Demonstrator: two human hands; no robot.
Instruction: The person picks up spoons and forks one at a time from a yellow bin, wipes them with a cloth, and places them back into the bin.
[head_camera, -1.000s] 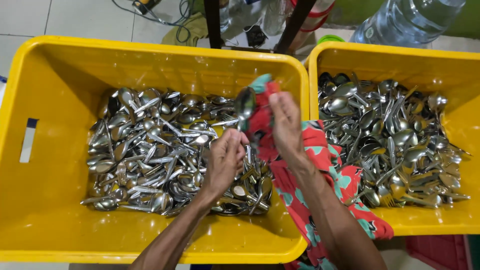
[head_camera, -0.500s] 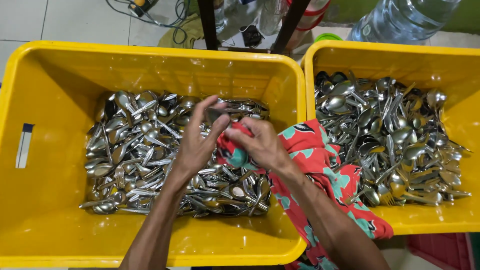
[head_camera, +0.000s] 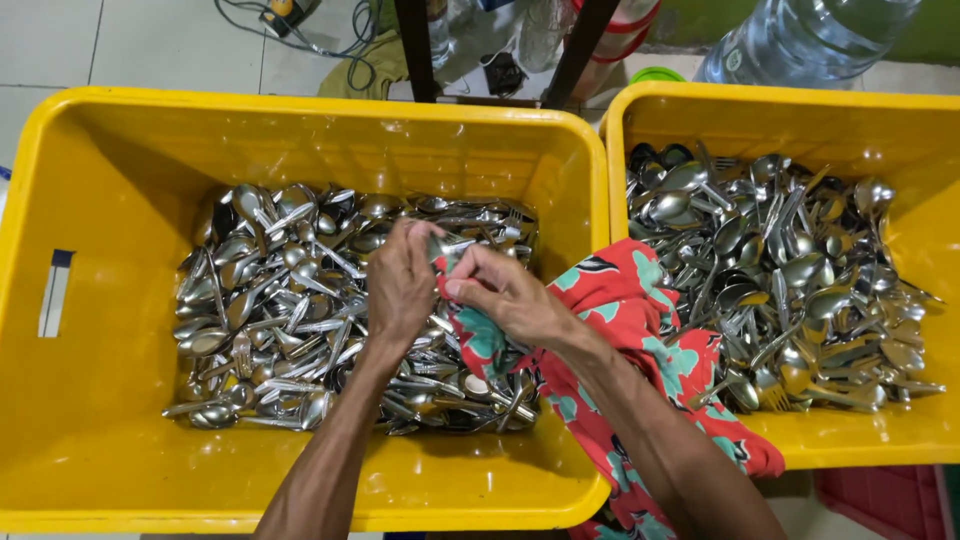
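Both my hands meet over the left yellow crate (head_camera: 120, 180), which holds several steel spoons and forks (head_camera: 280, 300). My left hand (head_camera: 400, 285) grips a metal spoon (head_camera: 447, 250) at its bowl end. My right hand (head_camera: 505, 295) pinches a red floral cloth (head_camera: 640, 310) around that same spoon. The cloth trails from my right hand over the crate's rim and down across the right yellow crate (head_camera: 930, 250), which is also full of cutlery (head_camera: 790, 270).
Beyond the crates stand two dark table legs (head_camera: 415, 50), a large clear water bottle (head_camera: 800, 40), cables and a green cloth on a white tiled floor (head_camera: 150, 45). A red crate corner (head_camera: 880, 500) shows at bottom right.
My hands have come lower and closer over the left crate, and the cloth is now wrapped on a spoon held between them. A second ago my right hand held a spoon higher up.
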